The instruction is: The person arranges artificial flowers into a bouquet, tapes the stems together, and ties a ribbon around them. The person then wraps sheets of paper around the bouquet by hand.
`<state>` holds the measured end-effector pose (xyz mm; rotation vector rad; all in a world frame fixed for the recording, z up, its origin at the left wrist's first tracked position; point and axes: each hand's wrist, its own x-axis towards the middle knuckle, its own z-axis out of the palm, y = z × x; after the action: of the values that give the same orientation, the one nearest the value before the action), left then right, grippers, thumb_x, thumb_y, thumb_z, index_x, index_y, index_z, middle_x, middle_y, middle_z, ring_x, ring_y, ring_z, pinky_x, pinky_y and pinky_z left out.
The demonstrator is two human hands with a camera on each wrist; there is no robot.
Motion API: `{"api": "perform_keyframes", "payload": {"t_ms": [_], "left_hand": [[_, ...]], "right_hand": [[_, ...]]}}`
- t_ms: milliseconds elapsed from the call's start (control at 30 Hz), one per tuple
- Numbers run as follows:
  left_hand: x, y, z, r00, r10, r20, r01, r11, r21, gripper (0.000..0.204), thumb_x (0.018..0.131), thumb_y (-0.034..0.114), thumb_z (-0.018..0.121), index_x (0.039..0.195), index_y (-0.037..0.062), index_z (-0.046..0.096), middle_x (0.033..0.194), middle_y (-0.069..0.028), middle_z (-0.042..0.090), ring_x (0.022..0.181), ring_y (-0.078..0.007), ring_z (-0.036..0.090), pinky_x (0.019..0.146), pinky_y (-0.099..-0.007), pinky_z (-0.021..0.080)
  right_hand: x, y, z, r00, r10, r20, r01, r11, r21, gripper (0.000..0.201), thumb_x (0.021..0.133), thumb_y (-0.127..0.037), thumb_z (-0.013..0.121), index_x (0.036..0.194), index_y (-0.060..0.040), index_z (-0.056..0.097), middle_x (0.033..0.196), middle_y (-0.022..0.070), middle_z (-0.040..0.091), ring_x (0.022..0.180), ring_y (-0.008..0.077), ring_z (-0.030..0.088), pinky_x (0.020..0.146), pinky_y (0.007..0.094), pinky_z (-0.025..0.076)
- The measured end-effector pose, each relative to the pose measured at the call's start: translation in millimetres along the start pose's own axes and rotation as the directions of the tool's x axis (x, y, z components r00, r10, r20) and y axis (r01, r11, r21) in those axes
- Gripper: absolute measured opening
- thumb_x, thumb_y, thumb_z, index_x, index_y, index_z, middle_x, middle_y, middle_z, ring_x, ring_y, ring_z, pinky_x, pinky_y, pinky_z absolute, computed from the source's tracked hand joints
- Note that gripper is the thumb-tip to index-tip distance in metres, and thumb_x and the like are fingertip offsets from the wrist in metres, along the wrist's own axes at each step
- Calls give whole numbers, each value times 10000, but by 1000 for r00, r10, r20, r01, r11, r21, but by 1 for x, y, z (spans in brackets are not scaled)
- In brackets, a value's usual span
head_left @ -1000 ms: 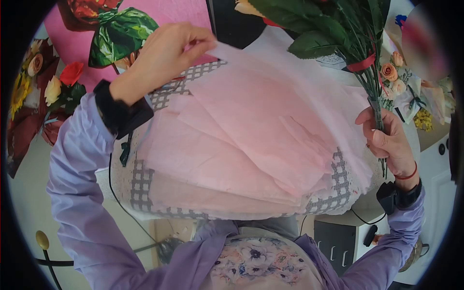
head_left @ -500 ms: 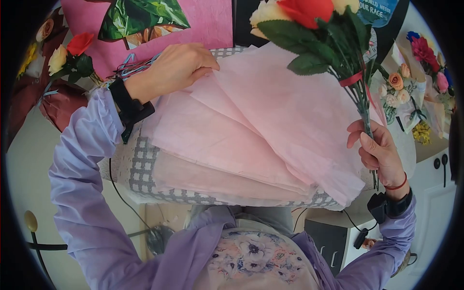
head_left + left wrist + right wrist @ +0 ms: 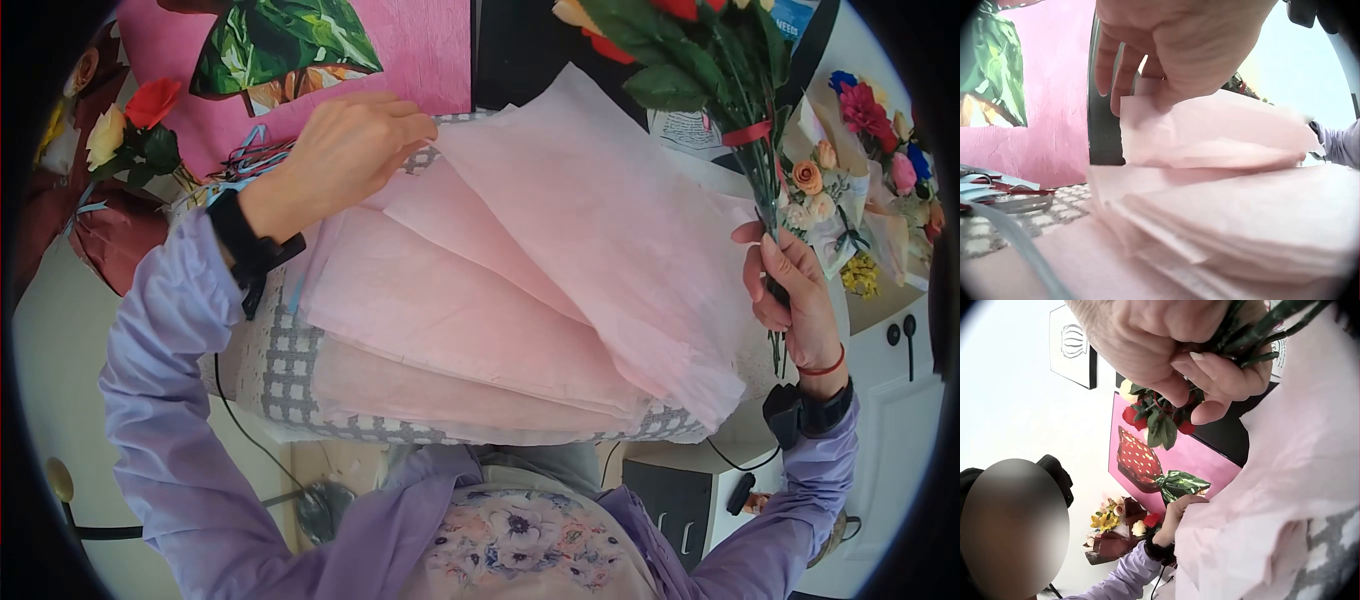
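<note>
In the head view my left hand pinches the left corner of a pale pink paper sheet between thumb and fingers. The left wrist view shows that corner raised above a fanned stack of similar pink sheets. My right hand grips the lower stems of a rose bunch, off to the right of the paper. A red ribbon ties the bunch above the hand. Its blooms are partly cut off by the top of the head view. The cut stem ends poke past the fingers in the right wrist view.
A grey-and-white checked cloth lies under the paper. Behind stands a pink painting, with thin ribbons below it. Wrapped bouquets stand left and right. A cable hangs off the table's left side.
The top pink sheet, bowed up and crumpled in the middle a second ago, now lies flatter and spreads toward the lower right. My left hand keeps its corner; my right hand still holds the roses.
</note>
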<state>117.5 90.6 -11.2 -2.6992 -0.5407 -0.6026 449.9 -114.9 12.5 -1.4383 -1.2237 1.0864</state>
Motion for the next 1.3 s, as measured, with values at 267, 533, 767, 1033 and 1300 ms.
{"api": "perform_keyframes", "payload": {"t_ms": [267, 533, 767, 1033, 1300], "left_hand": [[-6, 25, -24, 994, -26, -106, 34, 996, 80, 127, 690, 27, 557, 811, 45, 592, 737, -72, 565, 716, -266, 564, 576, -369, 440], [-26, 39, -18, 999, 28, 20, -28, 1000, 12, 121, 698, 24, 595, 818, 14, 585, 771, -71, 579, 731, -261, 555, 600, -363, 441], [-37, 37, -18, 999, 25, -45, -27, 999, -40, 146, 678, -5, 594, 819, 31, 601, 806, -66, 586, 770, -259, 563, 636, -349, 449], [-31, 34, -14, 972, -231, 36, 233, 946, -226, 128, 705, 4, 599, 832, 21, 606, 843, -83, 606, 791, -286, 570, 670, -345, 457], [-25, 31, -9, 957, -291, 11, 275, 891, -361, 94, 726, 19, 595, 820, 22, 602, 827, -101, 604, 742, -269, 581, 644, -335, 449]], "right_hand": [[-4, 1, -10, 998, -60, -9, 60, 998, -7, 337, 899, -280, 498, 1091, -3, 495, 589, -43, 439, 374, -20, 225, 342, 158, 153], [-19, 1, -9, 998, -58, -12, 57, 995, -79, 337, 894, -279, 509, 1093, -8, 499, 588, -45, 443, 373, -18, 226, 346, 159, 147], [-20, 1, 2, 999, -49, 17, 51, 981, -188, 423, 765, -254, 682, 1088, -35, 518, 708, -64, 492, 435, -29, 267, 389, 153, 176], [-33, 5, 25, 995, -51, 82, 77, 931, -356, 672, 544, -190, 822, 1112, -47, 493, 975, -34, 535, 514, -31, 279, 455, 132, 209], [-21, 32, 27, 992, -128, 14, 124, 919, -373, 310, 698, 35, 651, 977, -35, 533, 890, -4, 567, 694, 3, 460, 532, 128, 334]]}}
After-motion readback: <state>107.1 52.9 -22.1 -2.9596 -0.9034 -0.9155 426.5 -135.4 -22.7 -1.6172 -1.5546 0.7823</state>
